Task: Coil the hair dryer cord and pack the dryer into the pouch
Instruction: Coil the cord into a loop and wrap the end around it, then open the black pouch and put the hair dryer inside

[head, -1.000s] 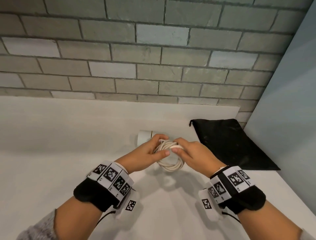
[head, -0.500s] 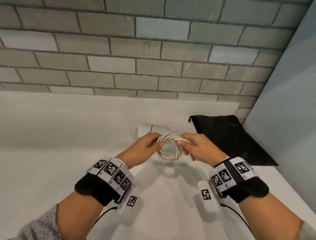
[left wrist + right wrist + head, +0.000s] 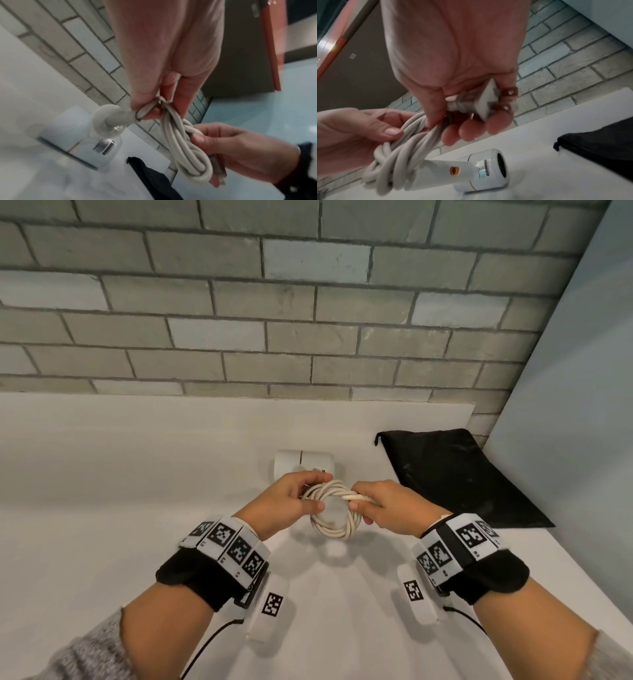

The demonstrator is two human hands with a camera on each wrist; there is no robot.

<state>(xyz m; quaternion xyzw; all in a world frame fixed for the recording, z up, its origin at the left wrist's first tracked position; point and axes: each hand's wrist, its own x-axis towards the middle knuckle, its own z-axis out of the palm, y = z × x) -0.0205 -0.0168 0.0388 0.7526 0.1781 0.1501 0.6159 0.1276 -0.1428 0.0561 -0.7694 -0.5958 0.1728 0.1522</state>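
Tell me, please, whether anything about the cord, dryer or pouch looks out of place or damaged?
Nothing stands out. The cord is a tidy coil held between the left hand and right hand, the plug looks intact, the hair dryer lies on the counter, and the pouch lies flat beside it.

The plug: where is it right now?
In the right wrist view the plug sits in the right hand, pinched against the coiled cord, above the hair dryer lying on the counter.
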